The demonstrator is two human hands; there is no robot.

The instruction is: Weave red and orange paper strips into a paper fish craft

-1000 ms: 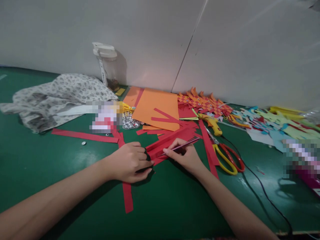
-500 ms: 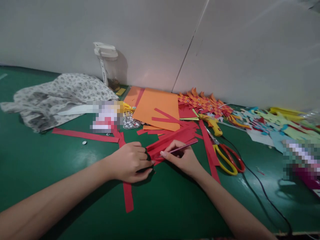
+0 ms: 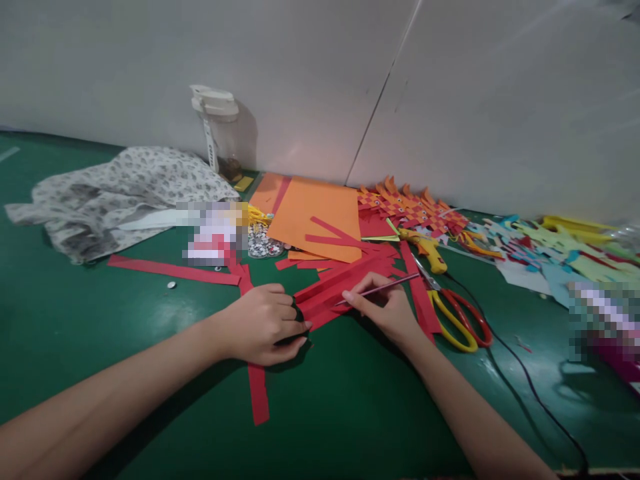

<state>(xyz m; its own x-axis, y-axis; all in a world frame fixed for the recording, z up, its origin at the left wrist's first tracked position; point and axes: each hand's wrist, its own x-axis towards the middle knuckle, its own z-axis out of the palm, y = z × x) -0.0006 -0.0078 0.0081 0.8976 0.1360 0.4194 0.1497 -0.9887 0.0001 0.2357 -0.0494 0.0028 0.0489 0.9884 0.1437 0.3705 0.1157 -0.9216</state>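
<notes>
A folded red paper (image 3: 325, 297) lies at the middle of the green table, a crease running along it. My left hand (image 3: 265, 325) is closed at its left end, fingertips pressed on the paper's near corner. In my right hand (image 3: 383, 308) is a thin dark red pencil (image 3: 387, 286), pinched between thumb and fingers, its tip on the paper. A red strip (image 3: 259, 397) passes under my left hand toward the near side. More red strips (image 3: 423, 300) lie to the right and behind the folded paper.
Scissors (image 3: 463, 320) and a yellow glue gun (image 3: 427, 250) with a black cord lie right of my right hand. Orange sheets (image 3: 315, 217), woven paper fish (image 3: 405, 203) and paper scraps (image 3: 560, 247) lie behind. A patterned cloth (image 3: 125, 193) and bottle (image 3: 220, 133) stand at back left.
My right hand has moved right along the folded red paper with the pencil, whose tip has shifted the same way. My left hand stays at the paper's left end.
</notes>
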